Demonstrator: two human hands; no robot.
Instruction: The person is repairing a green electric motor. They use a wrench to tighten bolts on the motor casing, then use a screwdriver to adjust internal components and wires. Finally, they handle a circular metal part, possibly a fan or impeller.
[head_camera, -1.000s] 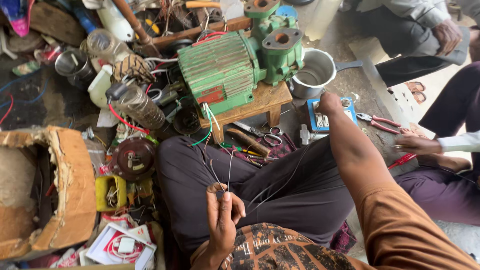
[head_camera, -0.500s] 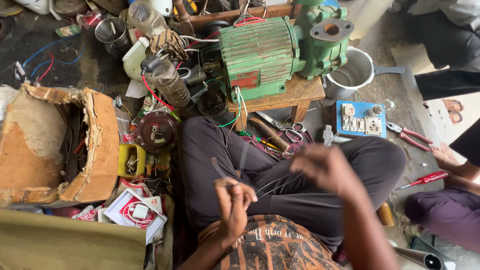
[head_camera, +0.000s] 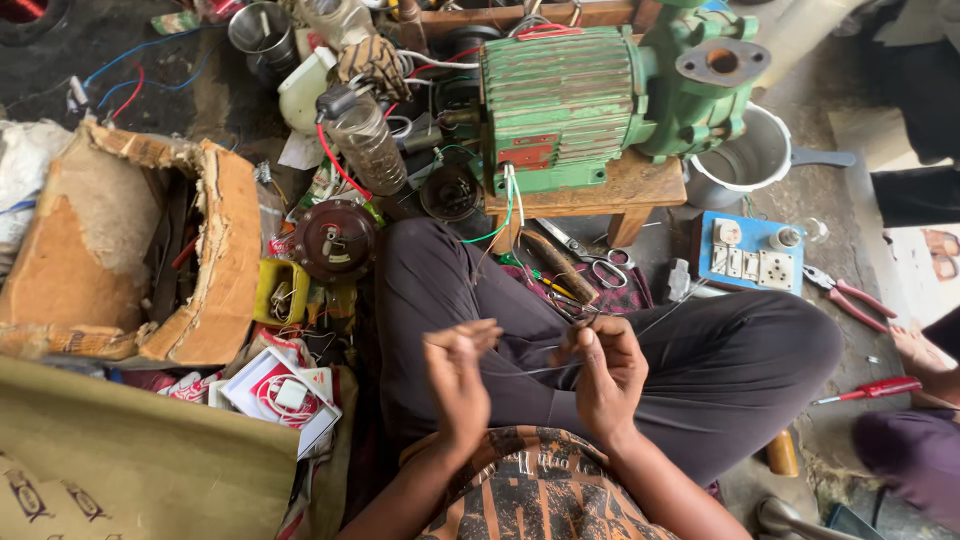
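Your left hand (head_camera: 458, 378) and right hand (head_camera: 604, 372) sit just above your lap, both with fingers pinched closed on a thin grey wire (head_camera: 540, 369) stretched between them over your dark trousers. Ahead of your knees, a ribbed green electric motor pump (head_camera: 590, 95) rests on a low wooden stool (head_camera: 610, 190), with steel scissors (head_camera: 590, 262) and a blue switchboard panel (head_camera: 750, 255) on the floor. A torn brown cardboard box (head_camera: 150, 250) crowds your left, red-handled pliers (head_camera: 850, 295) your right.

left fingers (head_camera: 470, 345) blurred, thin wire (head_camera: 530, 370) perhaps pinched
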